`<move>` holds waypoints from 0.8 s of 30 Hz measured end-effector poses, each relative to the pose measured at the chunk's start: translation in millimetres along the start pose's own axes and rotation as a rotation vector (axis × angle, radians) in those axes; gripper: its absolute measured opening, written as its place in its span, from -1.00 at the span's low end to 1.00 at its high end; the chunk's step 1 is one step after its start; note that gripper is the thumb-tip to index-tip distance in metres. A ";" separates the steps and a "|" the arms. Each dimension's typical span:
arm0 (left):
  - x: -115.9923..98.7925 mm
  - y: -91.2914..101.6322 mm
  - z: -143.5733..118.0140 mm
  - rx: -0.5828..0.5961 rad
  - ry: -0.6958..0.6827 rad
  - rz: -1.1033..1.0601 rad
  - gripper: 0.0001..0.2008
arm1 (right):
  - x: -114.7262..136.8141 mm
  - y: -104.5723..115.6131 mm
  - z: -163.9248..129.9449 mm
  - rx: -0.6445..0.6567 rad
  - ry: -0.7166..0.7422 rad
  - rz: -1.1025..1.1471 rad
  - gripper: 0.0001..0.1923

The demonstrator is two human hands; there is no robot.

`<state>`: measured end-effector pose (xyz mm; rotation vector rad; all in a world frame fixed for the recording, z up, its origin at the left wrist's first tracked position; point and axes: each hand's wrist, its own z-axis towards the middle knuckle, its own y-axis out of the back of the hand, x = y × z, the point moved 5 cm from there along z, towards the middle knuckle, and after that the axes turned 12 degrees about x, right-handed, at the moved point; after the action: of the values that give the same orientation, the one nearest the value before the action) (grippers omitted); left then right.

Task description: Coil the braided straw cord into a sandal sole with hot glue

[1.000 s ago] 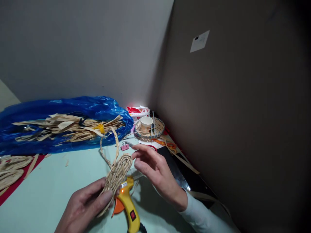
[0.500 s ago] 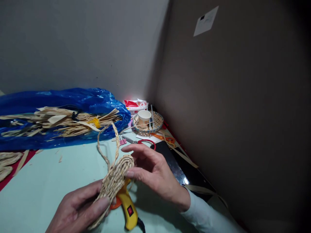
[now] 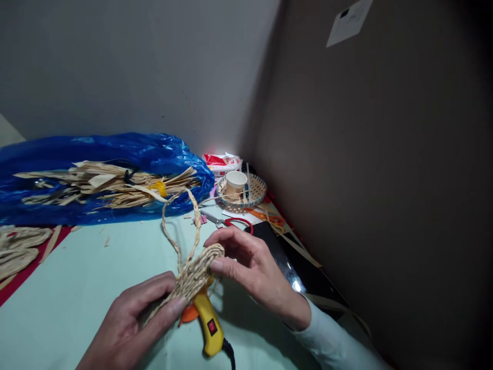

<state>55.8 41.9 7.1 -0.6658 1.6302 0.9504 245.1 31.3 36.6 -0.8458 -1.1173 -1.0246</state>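
Note:
A coiled piece of braided straw (image 3: 198,272), built of several rows of plait lying side by side, is held up over the table. Its near end is pinched between the thumb and fingers of my left hand (image 3: 134,316). My right hand (image 3: 256,270) grips the far rounded end, thumb on the near face and fingers behind. From the piece a loose length of braid (image 3: 195,221) loops up and away across the table. Partly hidden beneath the work lies a yellow glue gun (image 3: 210,324) with an orange trigger and a red switch.
Bundled straw strips (image 3: 111,182) lie on a blue plastic bag (image 3: 154,146) at the back left. Red-handled scissors (image 3: 239,222), a woven basket (image 3: 260,190) with a paper cup (image 3: 235,181), and a wipes pack (image 3: 221,163) sit beyond my right hand. More braid (image 3: 19,257) lies at left.
The view has shifted a little, so most things sit further right. The braided piece has tilted, showing its face more edge-on. Both hands keep their hold.

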 end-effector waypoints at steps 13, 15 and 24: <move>-9.3 10.9 3.0 0.006 -0.241 0.306 -0.82 | 0.2 -2.6 -3.6 -0.092 0.047 -0.100 -0.96; -14.5 11.2 3.0 -0.020 -0.257 0.283 -0.79 | -0.5 -2.8 -4.9 -0.119 0.047 -0.107 -0.96; -12.9 10.8 -1.2 -0.093 -0.213 0.191 -0.79 | -4.8 -4.5 -6.9 -0.129 -0.003 -0.080 -0.95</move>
<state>49.7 45.9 22.3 -0.4583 1.4852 1.1997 242.4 24.6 30.4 -0.9115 -1.1037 -1.1715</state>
